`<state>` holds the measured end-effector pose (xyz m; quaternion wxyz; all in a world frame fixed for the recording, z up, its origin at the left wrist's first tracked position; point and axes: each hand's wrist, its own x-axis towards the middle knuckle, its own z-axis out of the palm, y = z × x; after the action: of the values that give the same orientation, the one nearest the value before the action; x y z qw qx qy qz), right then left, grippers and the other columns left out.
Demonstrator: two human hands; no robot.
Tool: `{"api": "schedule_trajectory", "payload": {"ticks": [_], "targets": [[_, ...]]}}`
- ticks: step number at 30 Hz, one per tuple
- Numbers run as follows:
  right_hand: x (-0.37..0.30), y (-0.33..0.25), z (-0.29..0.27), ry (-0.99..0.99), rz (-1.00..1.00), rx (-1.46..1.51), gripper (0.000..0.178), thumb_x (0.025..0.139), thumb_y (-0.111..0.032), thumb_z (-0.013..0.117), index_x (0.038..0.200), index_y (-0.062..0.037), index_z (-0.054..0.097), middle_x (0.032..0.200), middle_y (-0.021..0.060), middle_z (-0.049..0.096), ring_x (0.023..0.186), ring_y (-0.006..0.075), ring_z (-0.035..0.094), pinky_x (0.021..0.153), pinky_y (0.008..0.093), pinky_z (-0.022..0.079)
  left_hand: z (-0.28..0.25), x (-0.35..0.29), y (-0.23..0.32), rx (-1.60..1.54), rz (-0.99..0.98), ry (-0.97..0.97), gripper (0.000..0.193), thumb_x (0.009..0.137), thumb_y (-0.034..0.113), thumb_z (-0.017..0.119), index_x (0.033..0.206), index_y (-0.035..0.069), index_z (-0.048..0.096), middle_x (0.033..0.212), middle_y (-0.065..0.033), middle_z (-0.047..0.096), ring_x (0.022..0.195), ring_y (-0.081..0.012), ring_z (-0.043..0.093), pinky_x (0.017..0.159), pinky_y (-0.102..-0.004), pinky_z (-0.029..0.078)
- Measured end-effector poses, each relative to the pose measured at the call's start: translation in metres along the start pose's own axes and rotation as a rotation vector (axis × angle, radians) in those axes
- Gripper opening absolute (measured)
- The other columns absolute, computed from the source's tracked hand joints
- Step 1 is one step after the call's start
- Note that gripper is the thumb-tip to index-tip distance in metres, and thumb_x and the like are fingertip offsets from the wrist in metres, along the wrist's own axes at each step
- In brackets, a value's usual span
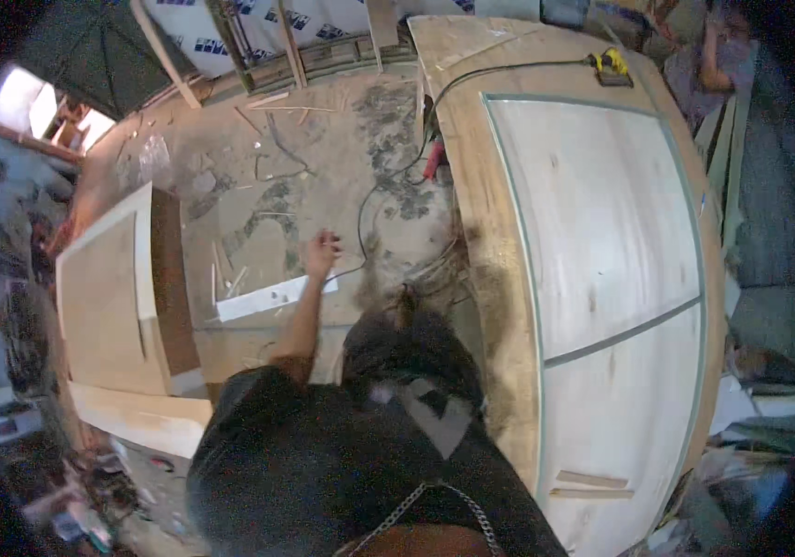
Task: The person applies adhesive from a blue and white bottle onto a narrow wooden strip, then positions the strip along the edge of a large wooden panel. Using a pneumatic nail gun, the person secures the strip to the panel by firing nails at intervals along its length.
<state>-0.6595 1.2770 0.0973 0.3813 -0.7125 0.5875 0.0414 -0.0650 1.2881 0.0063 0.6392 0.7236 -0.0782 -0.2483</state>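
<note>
My left hand (321, 252) hangs out in front of me over the dusty concrete floor (323, 158), fingers loosely apart and holding nothing. Just below it a long white board (267, 299) lies on the floor. My left forearm runs back to my dark shirt. My right hand is not visible. To my right lies a large pale wooden door panel (601, 241) with a thin grey inlay line, flat on a work surface.
A yellow power tool (613, 65) sits at the panel's far end, and its black cable (388, 186) trails over the floor. A red-handled tool (434, 160) lies by the panel's edge. A wooden cabinet (119, 297) stands at left. Another person (708, 60) is at top right.
</note>
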Motion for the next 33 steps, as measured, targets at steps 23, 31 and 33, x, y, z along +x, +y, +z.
{"api": "schedule_trajectory", "payload": {"ticks": [23, 31, 33], "targets": [[0.495, -0.378, -0.228, 0.273, -0.183, 0.274, 0.028, 0.089, -0.012, 0.051, 0.113, 0.0014, 0.051, 0.09, 0.0069, 0.057, 0.08, 0.0132, 0.054, 0.078, 0.0269, 0.048, 0.313, 0.408, 0.133, 0.422, 0.276, 0.032, 0.059, 0.088, 0.047, 0.046, 0.126, 0.002, 0.038, 0.115, -0.019, 0.052, 0.101, -0.0345, 0.052, 0.08, -0.0424, 0.043], [0.727, -0.421, -0.303, 0.506, -0.198, 0.824, 0.038, 0.086, -0.015, 0.057, 0.118, 0.0006, 0.046, 0.102, 0.0142, 0.06, 0.089, 0.0214, 0.059, 0.075, 0.0316, 0.05, 0.345, 0.383, 0.218, 0.391, -0.218, 0.111, 0.047, 0.089, 0.042, 0.046, 0.117, 0.005, 0.048, 0.104, -0.0152, 0.058, 0.094, -0.0285, 0.055, 0.082, -0.0386, 0.044], [0.774, -0.411, -0.306, 0.531, -0.216, 0.881, 0.043, 0.085, -0.019, 0.06, 0.119, 0.0015, 0.043, 0.104, 0.0161, 0.059, 0.085, 0.023, 0.06, 0.072, 0.0324, 0.052, 0.326, 0.386, 0.128, 0.261, -0.024, 0.17, 0.05, 0.087, 0.045, 0.047, 0.118, 0.005, 0.049, 0.1, -0.0157, 0.061, 0.084, -0.0292, 0.06, 0.07, -0.039, 0.049]]}}
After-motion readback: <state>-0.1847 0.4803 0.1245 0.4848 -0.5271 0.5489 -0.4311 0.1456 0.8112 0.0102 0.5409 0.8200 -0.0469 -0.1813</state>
